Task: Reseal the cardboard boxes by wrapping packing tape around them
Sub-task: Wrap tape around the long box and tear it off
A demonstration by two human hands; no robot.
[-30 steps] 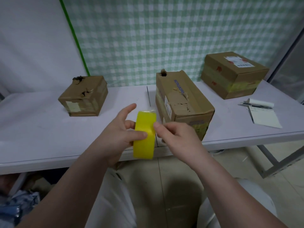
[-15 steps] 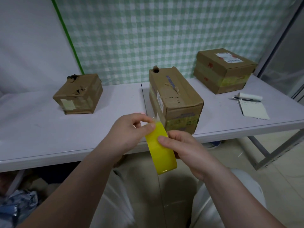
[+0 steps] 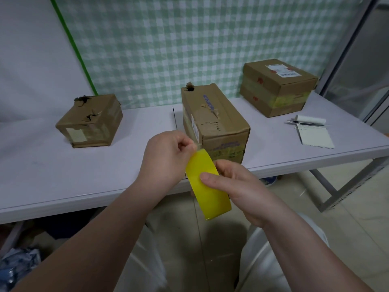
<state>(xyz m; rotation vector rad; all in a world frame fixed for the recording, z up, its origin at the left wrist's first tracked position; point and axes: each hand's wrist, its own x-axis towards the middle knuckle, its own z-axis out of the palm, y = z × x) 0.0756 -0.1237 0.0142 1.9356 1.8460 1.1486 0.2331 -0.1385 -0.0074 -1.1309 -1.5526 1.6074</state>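
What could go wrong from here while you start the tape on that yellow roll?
The left hand pinches only at the top edge of the yellow tape roll, so the end may slip or tear into a sliver. The right hand holds the roll out past the table; a slip would likely drop it.

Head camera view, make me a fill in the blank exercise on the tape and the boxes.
1. The white table carries ____ brown cardboard boxes.
2. The right hand grips, and the left hand pinches, a roll of packing tape coloured ____.
3. The white notepad lies at the table's ____ end.
Missing words: three; yellow; right.
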